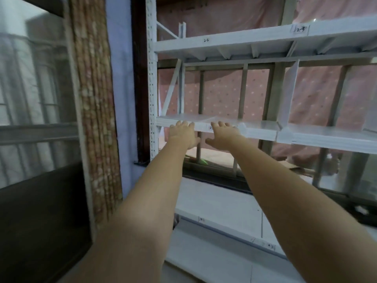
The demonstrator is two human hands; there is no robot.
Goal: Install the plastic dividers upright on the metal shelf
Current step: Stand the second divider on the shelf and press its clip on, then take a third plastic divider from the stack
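A translucent plastic divider [206,119] lies flat on the white metal shelf [261,135], at its left end. Both my arms reach up to the shelf's front edge. My left hand [183,133] and my right hand [221,134] sit side by side, with the fingers laid over the front edge onto the flat divider and the thumbs spread out below it. I cannot tell whether the fingers curl round the sheet. Another divider [290,92] stands upright on the same shelf to the right, reaching up to the shelf above.
A perforated white upright post [152,82] bounds the rack on the left. The upper shelf [224,44] carries handwritten labels. A lower shelf [224,227] runs below my arms. Pink dotted fabric hangs behind the rack; a window and curtain are at the left.
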